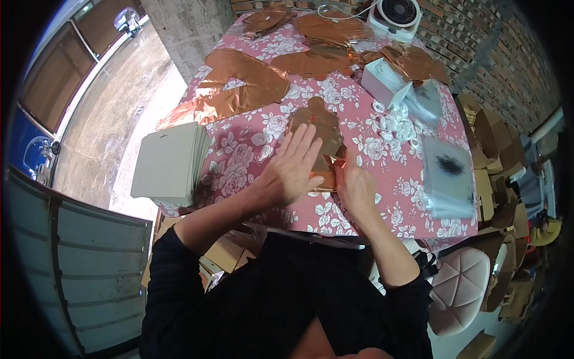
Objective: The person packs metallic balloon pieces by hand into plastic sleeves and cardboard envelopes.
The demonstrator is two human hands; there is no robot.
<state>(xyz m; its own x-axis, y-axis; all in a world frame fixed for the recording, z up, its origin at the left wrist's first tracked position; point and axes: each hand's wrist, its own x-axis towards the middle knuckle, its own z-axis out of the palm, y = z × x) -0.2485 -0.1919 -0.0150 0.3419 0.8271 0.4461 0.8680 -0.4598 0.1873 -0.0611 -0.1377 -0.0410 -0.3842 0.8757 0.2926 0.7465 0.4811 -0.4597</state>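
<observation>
Flattening and folding in hand, by the look of it: a copper-coloured foil balloon [321, 134], uninflated, lying on the near middle of the bench [251, 149] on a pink flowered cloth, its lower end doubled over close to the body. Left hand [293, 167] spread flat, fingers straight and wide, pressing down on the lower left part of the foil, nothing held in the grip. Right hand [357, 190] resting just beside it at the foil's lower right edge, fingers curled down onto the crease; hard to tell whether pinching the foil or only pressing it. More copper foil balloons [245, 81] scattered flat over the far half of the bench, well apart from the hands. A stack of grey card sheets [169, 163] at the left edge, overhanging the bench side. To the right, a pile of clear plastic bags [447, 173], a heap of small white ribbon rolls [396, 122] and a white box [384, 81]; a small white fan [396, 17] at the far end by the brick wall. Judged next: smoothing air out toward the far end, then another fold, calling for steady flat pressure from the left palm and a clean, even crease under the right fingers so the thin foil neither wrinkles nor springs back.
</observation>
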